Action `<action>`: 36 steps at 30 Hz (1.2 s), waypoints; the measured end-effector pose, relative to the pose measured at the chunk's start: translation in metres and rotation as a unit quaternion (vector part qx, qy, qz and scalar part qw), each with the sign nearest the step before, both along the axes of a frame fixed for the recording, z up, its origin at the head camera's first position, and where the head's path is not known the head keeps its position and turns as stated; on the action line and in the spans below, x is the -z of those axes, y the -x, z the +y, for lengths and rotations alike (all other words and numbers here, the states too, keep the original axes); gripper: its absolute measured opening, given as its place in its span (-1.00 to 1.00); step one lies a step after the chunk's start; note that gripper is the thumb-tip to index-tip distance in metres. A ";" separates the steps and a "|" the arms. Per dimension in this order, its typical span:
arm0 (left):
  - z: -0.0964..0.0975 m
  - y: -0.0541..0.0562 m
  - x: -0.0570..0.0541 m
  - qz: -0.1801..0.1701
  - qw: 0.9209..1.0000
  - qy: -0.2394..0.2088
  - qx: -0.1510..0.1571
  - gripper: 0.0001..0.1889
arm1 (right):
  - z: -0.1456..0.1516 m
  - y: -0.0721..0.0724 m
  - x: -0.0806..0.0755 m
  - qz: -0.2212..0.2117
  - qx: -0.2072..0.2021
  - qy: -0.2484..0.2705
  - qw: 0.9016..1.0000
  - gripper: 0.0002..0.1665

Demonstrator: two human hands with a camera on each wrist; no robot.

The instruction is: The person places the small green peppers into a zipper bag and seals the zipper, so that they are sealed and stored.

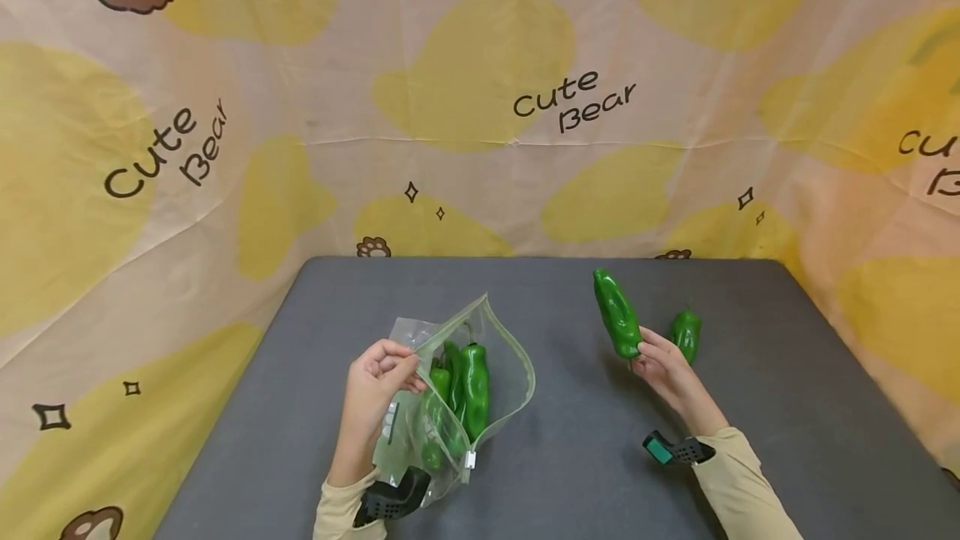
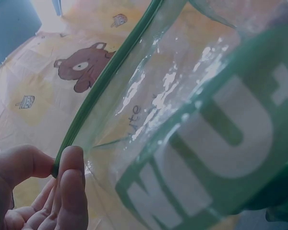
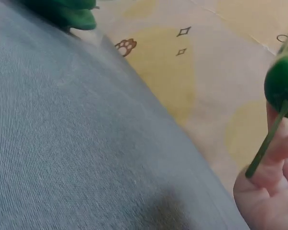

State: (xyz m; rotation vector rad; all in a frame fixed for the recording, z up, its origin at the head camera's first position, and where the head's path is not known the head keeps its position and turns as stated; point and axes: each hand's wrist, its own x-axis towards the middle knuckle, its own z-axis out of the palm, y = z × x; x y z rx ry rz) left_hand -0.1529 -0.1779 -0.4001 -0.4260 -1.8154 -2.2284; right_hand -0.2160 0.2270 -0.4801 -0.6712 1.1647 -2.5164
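A clear zip bag [image 1: 517,373] with a green-edged mouth stands gaping on the table, several green peppers [image 1: 476,390] inside it. Its left rim is pinched between thumb and fingers of my left hand [image 1: 378,382]. The left wrist view shows that hand [image 2: 48,187] at the green zip strip [image 2: 98,96], beside a green printed label [image 2: 206,143]. My right hand [image 1: 670,369] grips a long green pepper [image 1: 617,315] by its stem end, raised over the table. In the right wrist view the pepper's thin stem [image 3: 269,141] runs down across the fingers.
Another green pepper [image 1: 686,333] lies on the table just behind my right hand. The grey table [image 1: 570,473] reaches back to a printed cloth [image 1: 480,107] hung behind and along the sides. A white slider [image 1: 470,460] sits at the bag's near corner.
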 end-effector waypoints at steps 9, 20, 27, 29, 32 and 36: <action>-0.001 0.000 -0.002 0.004 1.000 0.001 0.001 -0.88 | -0.017 0.001 -0.005 0.052 -0.018 -0.002 0.998 -0.44; 0.004 -0.006 -0.016 -0.060 0.998 0.005 -0.028 -0.88 | -0.030 -0.010 -0.020 0.173 0.090 -0.189 0.962 -0.55; 0.004 -0.006 -0.016 -0.061 0.998 0.011 -0.032 -0.90 | -0.044 -0.019 -0.034 0.232 0.114 -0.221 0.940 -0.60; 0.004 -0.006 -0.015 -0.063 0.997 0.013 -0.034 -0.91 | -0.047 -0.021 -0.035 0.242 0.134 -0.230 0.933 -0.61; 0.004 -0.007 -0.015 -0.062 0.997 0.013 -0.033 -0.92 | -0.051 -0.024 -0.037 0.254 0.157 -0.240 0.924 -0.57; 0.004 -0.007 -0.015 -0.055 0.998 0.012 -0.031 -0.94 | -0.054 -0.024 -0.040 0.275 0.153 -0.209 0.926 -0.54</action>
